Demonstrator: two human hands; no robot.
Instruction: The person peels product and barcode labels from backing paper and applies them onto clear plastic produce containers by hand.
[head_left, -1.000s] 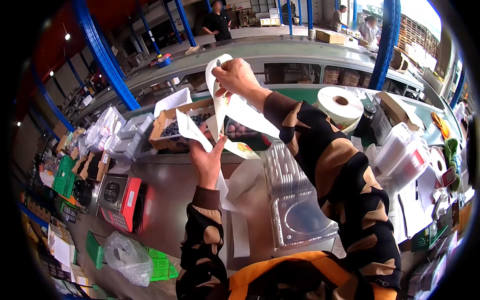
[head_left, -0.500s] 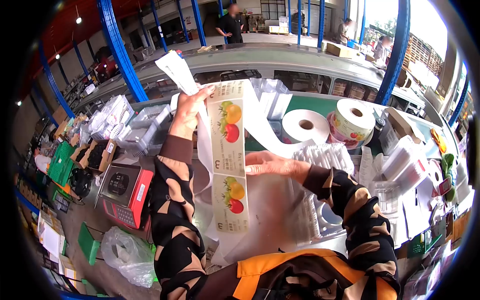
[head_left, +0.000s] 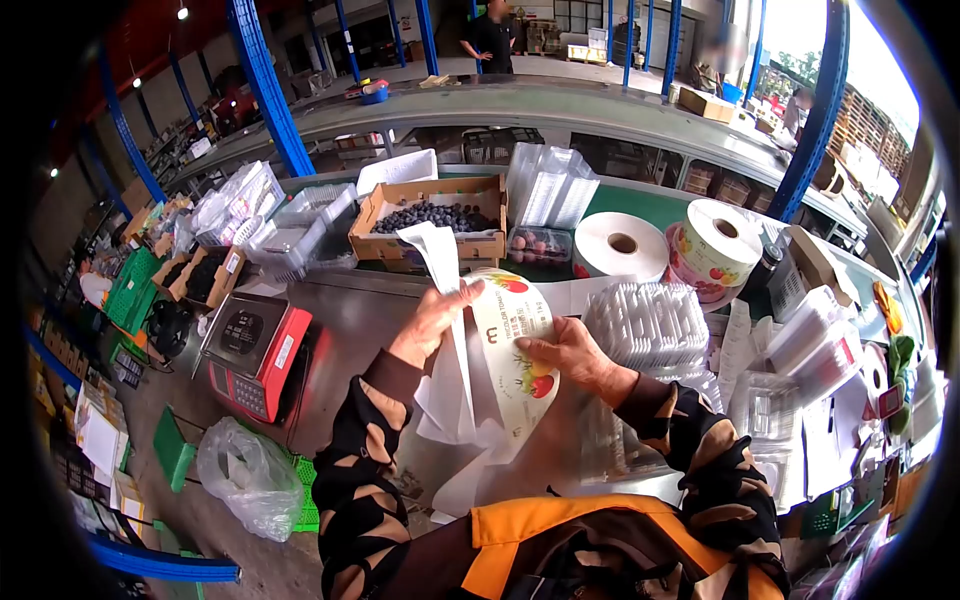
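Observation:
A strip of printed labels (head_left: pixel 512 345) with tomato pictures hangs, slightly curved, between my two hands. My left hand (head_left: pixel 437 325) is closed, pinching the strip's upper left edge together with folded white backing paper (head_left: pixel 452 385). My right hand (head_left: pixel 575 355) grips the strip's right edge, thumb lying across the printed face and fingers behind it. Below, the strip's lower end and loose white paper hang over the metal worktable (head_left: pixel 345 300). To the right of my right hand stand stacked clear plastic containers (head_left: pixel 645 325).
Behind my hands are a cardboard box (head_left: pixel 375 215) of dark berries and a clear punnet (head_left: pixel 540 246) of reddish fruit. Label rolls (head_left: pixel 620 245) stand at right. A red scale (head_left: pixel 255 350) is on the left. A person (head_left: pixel 493 40) stands beyond the conveyor.
Both hands have come down with the strip, uncovering the berry box. My right hand now has its thumb over the labels. The white band sweeping toward the rolls no longer shows.

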